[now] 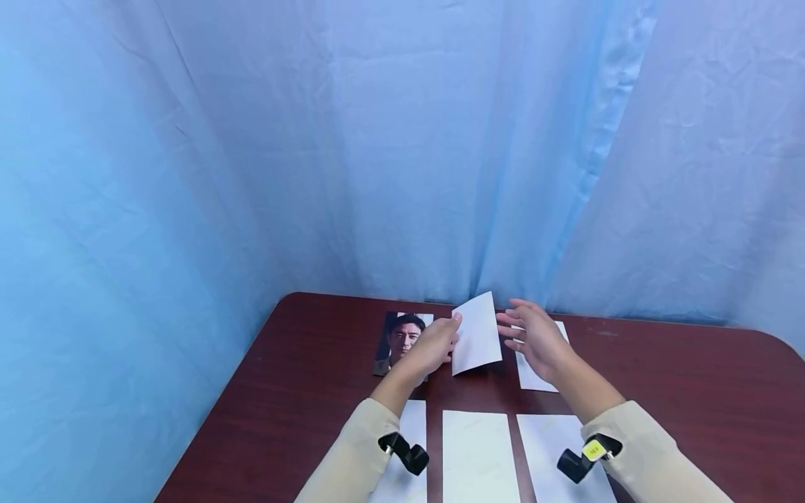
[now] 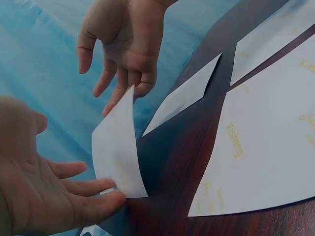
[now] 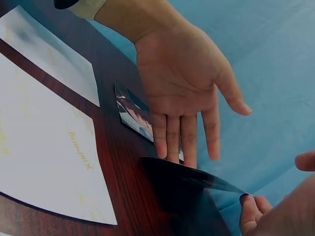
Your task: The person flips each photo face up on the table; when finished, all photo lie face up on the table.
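A photo print, its blank white back [image 1: 476,335] facing up, stands tilted above the table between both hands, its right side raised. My left hand [image 1: 434,342] touches the print's left side with extended fingers, its thumb clear in the right wrist view. Fingertips of my right hand [image 1: 542,342] meet the raised edge; their exact contact is hard to see, and the thumb [image 3: 305,161] is apart. The print's underside [image 3: 192,176] looks dark and glossy. Partly behind my left hand, a face-up portrait photo [image 1: 402,340] lies flat. Another white sheet [image 1: 533,377] lies under my right hand.
Nearer me, a row of white sheets lies flat: the left [image 1: 405,482], the middle [image 1: 481,454] and the right [image 1: 553,447]. Faint yellow lettering marks their backs. The dark red wooden table [image 1: 302,377] ends against a blue curtain [image 1: 402,154].
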Available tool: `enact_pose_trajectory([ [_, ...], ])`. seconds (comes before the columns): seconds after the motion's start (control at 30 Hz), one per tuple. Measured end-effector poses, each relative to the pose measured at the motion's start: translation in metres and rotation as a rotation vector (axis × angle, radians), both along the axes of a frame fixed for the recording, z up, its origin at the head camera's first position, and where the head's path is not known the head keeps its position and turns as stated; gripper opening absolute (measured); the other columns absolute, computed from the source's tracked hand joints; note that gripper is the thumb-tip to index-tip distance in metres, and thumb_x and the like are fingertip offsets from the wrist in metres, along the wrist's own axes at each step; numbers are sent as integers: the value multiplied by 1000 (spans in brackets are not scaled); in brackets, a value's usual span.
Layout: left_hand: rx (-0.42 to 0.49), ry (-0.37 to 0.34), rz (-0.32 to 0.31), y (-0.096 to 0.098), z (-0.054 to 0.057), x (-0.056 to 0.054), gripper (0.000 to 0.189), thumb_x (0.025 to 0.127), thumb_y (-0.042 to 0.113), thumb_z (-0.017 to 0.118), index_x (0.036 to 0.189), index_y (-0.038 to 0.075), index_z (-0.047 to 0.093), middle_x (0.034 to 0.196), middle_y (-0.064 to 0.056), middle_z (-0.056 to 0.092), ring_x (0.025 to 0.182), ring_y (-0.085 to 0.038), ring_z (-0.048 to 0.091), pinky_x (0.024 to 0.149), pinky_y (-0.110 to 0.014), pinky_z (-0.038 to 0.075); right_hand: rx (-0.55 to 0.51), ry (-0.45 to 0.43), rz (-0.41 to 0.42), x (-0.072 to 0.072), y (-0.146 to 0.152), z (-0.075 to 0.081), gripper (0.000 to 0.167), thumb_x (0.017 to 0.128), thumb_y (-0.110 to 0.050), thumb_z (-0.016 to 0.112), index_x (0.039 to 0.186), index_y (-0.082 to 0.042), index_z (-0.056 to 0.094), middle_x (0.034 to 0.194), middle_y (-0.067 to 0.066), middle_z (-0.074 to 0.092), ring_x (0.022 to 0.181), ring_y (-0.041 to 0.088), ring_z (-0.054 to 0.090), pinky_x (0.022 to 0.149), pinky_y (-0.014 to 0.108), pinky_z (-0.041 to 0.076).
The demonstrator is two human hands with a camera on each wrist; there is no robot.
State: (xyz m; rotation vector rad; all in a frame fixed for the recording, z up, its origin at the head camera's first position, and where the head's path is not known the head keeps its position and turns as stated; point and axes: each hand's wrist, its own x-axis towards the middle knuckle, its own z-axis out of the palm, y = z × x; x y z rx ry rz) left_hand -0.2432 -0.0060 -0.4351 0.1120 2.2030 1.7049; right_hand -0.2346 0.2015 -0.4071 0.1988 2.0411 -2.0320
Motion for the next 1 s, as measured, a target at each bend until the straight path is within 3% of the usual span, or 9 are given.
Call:
enact_pose_trajectory([
  [0.1, -14, 31, 11, 4, 0, 2, 66, 112, 56, 38, 153, 6, 50, 143, -17, 66, 132, -37, 64, 102, -50, 56, -6, 20, -7, 2, 1, 1, 61, 113, -24, 23, 169, -5, 8, 169, 25, 30, 153, 41, 41, 113, 39, 46],
  [0.23, 41, 68, 18, 11, 3, 5, 64, 112, 54, 39, 151, 5, 51, 139, -17, 69, 129, -38, 65, 104, -54, 55, -15, 49, 0, 5, 2, 3, 60, 114, -25, 25, 168, -4, 8, 168, 25, 33, 150, 39, 44, 103, 29, 50],
  [0.5, 143, 108, 10, 20, 16, 10, 59, 113, 49, 40, 149, 4, 52, 139, -18, 70, 128, -38, 67, 105, -56, 57, -21, 61, 13, 12, -1, 14, 60, 114, -26, 24, 168, -6, 7, 168, 24, 33, 150, 37, 45, 112, 36, 44],
  [0.77, 197, 115, 14, 13, 27, 10, 64, 113, 53, 38, 156, 5, 44, 147, -20, 64, 131, -42, 67, 106, -56, 58, -33, 97, 52, 10, -13, 28, 61, 113, -25, 30, 169, -10, 11, 168, 21, 38, 143, 29, 53, 111, 31, 47],
  [0.9, 241, 120, 12, 13, 31, 13, 62, 114, 49, 37, 157, 5, 44, 148, -23, 63, 130, -44, 67, 104, -57, 58, -35, 96, 69, 10, -16, 27, 61, 112, -21, 31, 169, -12, 13, 167, 20, 43, 147, 31, 50, 120, 39, 44],
  [1.0, 222, 128, 6, 14, 34, 13, 62, 114, 50, 37, 158, 7, 43, 148, -23, 63, 131, -43, 66, 105, -56, 58, -12, 82, 88, 7, -17, 24, 61, 112, -22, 31, 169, -12, 13, 166, 21, 44, 153, 34, 44, 125, 47, 37],
])
